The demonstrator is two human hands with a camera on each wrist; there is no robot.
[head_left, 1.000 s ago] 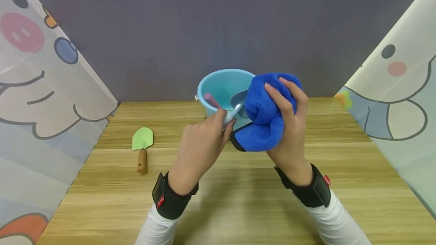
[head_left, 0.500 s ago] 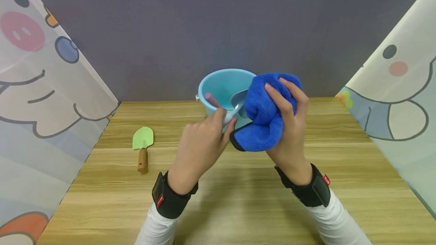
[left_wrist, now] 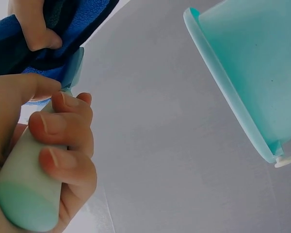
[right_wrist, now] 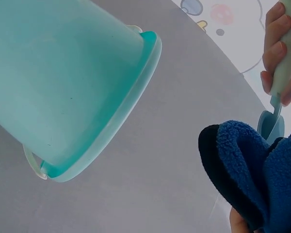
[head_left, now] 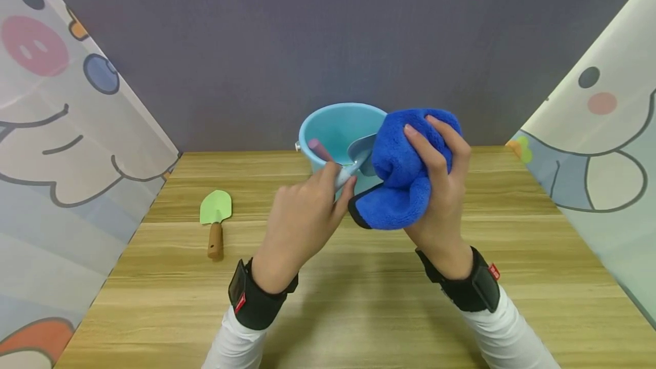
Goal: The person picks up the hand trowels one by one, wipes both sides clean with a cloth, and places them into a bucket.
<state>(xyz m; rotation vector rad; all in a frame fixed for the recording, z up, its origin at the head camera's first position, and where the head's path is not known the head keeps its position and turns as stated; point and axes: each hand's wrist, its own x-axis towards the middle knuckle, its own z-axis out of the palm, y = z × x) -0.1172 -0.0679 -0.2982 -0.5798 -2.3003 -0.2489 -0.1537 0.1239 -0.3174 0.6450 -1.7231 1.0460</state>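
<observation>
My left hand (head_left: 299, 218) grips a small light-blue garden trowel (head_left: 361, 146), fingers curled round its thick handle, which shows in full in the left wrist view. A fluffy blue cloth (head_left: 402, 172) with a black edge is bunched in my right hand (head_left: 442, 195). The cloth lies against the trowel's blade and hides part of it. Both hands are raised in front of a light-blue bucket (head_left: 330, 121), which they overlap in the head view. In the right wrist view, the blade (right_wrist: 270, 126) dips in behind the folded cloth (right_wrist: 237, 160).
A pink handle (head_left: 320, 149) leans inside the bucket. Left on the wooden table (head_left: 169, 289) lies a green trowel (head_left: 216, 209) with a brown handle. A grey wall (head_left: 246, 56) stands behind, and cartoon-printed panels (head_left: 605, 152) flank both sides.
My right hand and the blue cloth have shifted slightly to the right, along the trowel's blade. My left hand has stayed nearly still, with its grip unchanged.
</observation>
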